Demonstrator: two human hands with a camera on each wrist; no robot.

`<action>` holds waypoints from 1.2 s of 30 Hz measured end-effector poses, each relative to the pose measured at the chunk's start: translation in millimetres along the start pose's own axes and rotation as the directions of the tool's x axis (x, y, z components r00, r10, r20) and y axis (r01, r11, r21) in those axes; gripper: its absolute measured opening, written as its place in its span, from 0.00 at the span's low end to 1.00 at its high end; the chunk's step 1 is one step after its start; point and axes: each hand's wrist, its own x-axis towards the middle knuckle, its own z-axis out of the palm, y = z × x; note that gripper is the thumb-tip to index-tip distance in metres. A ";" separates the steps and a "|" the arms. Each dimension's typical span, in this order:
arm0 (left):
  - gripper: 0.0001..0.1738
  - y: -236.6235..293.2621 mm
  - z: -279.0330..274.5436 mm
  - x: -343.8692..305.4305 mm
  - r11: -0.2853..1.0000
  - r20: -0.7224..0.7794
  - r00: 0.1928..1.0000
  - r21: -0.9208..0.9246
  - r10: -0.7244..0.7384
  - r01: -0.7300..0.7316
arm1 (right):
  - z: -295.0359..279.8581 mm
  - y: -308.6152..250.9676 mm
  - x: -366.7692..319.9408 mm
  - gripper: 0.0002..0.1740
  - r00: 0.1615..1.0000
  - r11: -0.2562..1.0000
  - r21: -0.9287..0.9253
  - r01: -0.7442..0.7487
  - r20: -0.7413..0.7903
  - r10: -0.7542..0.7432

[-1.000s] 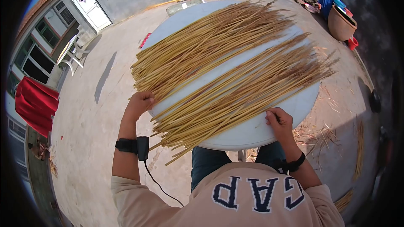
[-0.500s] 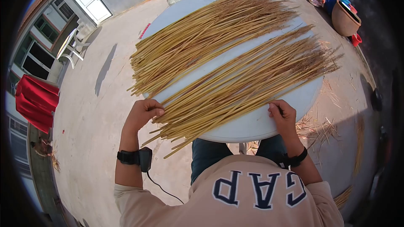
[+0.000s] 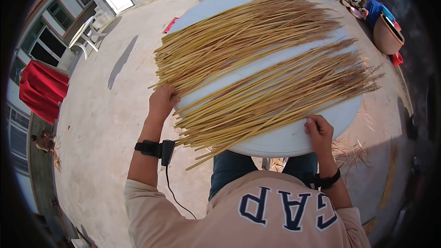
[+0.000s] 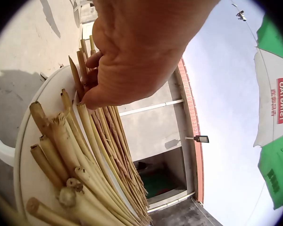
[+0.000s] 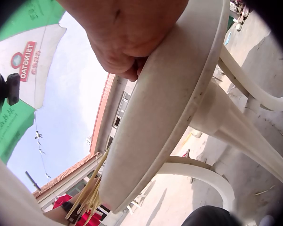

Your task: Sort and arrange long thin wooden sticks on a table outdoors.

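Observation:
Two layers of long yellow stalks with brown feathery heads lie on a round white table (image 3: 280, 144). One is the far pile (image 3: 239, 39), the other the near pile (image 3: 266, 94); a strip of tabletop shows between them. My left hand (image 3: 162, 103) is at the cut ends of the far pile, fingers bent. In the left wrist view, thumb and fingers of that hand (image 4: 137, 56) overlap stalk ends (image 4: 76, 77); I cannot tell if they pinch one. At the table's front right, my right hand (image 3: 321, 133) rests, fingers loosely curled, beside the near pile; no stalk shows in it (image 5: 132, 37).
Several near-pile stalks (image 3: 197, 163) stick out over the table's front left edge. Loose straw (image 3: 351, 151) litters the concrete ground at the right. A cable (image 3: 169, 193) hangs from the left wrist camera. A clay pot (image 3: 387, 36) stands at the back right.
My left hand went from the far pile's side to the near pile's cut ends, then back up to the far pile's ends. My right hand keeps its place; the head view shifted slightly.

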 end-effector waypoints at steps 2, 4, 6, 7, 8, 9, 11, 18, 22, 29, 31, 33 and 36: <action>0.08 -0.5 1.2 0.5 0.997 -0.090 0.995 0.069 0.052 -0.045 | -0.3 1.8 0.7 0.06 1.000 1.000 0.005 0.004 0.000 -0.004; 0.07 1.8 -2.7 0.5 0.994 -0.123 0.992 0.113 0.018 -0.004 | -0.4 4.0 0.5 0.06 1.000 1.000 0.015 0.013 0.000 -0.013; 0.06 3.8 -8.9 -0.8 0.987 -0.157 0.988 0.159 -0.007 0.032 | -0.8 3.6 0.7 0.06 1.000 1.000 0.005 0.025 -0.001 -0.025; 0.05 3.6 -12.5 -2.5 0.996 -0.145 0.989 0.085 -0.021 0.034 | -1.2 3.0 0.4 0.06 0.999 0.999 -0.004 0.034 0.006 -0.034; 0.04 5.1 -16.5 -3.8 0.999 -0.131 0.991 0.012 -0.032 0.034 | -1.4 2.1 -0.3 0.06 0.999 0.999 -0.002 0.032 -0.009 -0.032; 0.04 7.3 -21.8 -5.4 1.000 -0.130 0.991 0.015 -0.019 0.021 | -1.1 0.9 -0.4 0.07 0.999 0.999 0.005 0.031 -0.008 -0.031; 0.04 12.2 -34.4 -11.1 0.884 0.139 0.971 -0.404 -0.196 0.237 | -0.7 -0.2 -0.7 0.07 0.999 0.999 0.020 0.031 -0.014 -0.031; 0.07 32.3 -71.4 -30.0 0.684 0.233 0.961 -0.678 -0.147 0.269 | -1.4 -0.4 0.5 0.06 0.997 0.997 0.000 0.075 -0.001 -0.075; 0.09 43.8 -99.9 -38.4 0.635 0.303 0.939 -0.695 -0.166 0.336 | -2.9 2.8 -0.3 0.06 0.993 0.993 -0.021 0.118 0.010 -0.118; 0.13 24.0 -129.1 -54.1 0.586 0.253 0.961 -0.765 -0.108 0.267 | -4.9 -2.5 -1.8 0.05 0.990 0.990 -0.018 0.141 -0.001 -0.141; 0.14 21.0 -132.4 -58.9 0.546 0.282 0.948 -0.776 -0.148 0.316 | -5.6 -2.0 -1.4 0.05 0.989 0.989 -0.024 0.147 -0.002 -0.147; 0.14 21.6 -130.7 -61.4 0.513 0.276 0.949 -0.798 -0.154 0.316 | -4.5 1.6 -1.1 0.04 0.985 0.985 -0.027 0.170 0.006 -0.170; 0.16 19.4 -121.7 -58.5 0.457 0.263 0.952 -0.835 -0.159 0.307 | -4.9 2.8 -0.7 0.04 0.973 0.971 -0.071 0.227 -0.011 -0.229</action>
